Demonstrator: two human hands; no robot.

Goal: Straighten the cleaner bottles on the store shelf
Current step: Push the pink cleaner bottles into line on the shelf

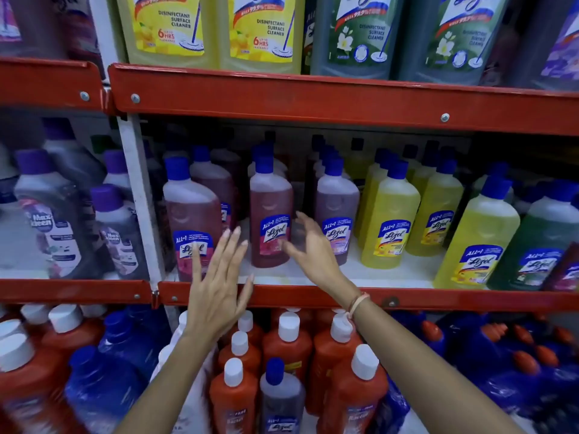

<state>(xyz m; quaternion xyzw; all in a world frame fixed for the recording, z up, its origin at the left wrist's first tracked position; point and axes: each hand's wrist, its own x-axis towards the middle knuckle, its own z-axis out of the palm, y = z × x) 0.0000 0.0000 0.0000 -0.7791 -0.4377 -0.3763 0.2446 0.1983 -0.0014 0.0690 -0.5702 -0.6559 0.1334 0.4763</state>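
On the middle shelf (313,274) stand rows of Lizol cleaner bottles with blue caps. The front left red bottle (191,214) leans a little to the left. A middle red bottle (271,220) stands upright, with a purple bottle (336,211) to its right. My left hand (219,283) is spread open in front of the left red bottle, fingers up, holding nothing. My right hand (310,242) is open between the middle red bottle and the purple one, fingers apart, close to them but gripping neither.
Yellow bottles (388,220) and a green bottle (545,242) fill the shelf's right side. Grey bottles (53,214) stand in the left bay. Large yellow and green bottles sit on the upper shelf (313,98). Orange bottles with white caps (288,346) crowd the lower shelf.
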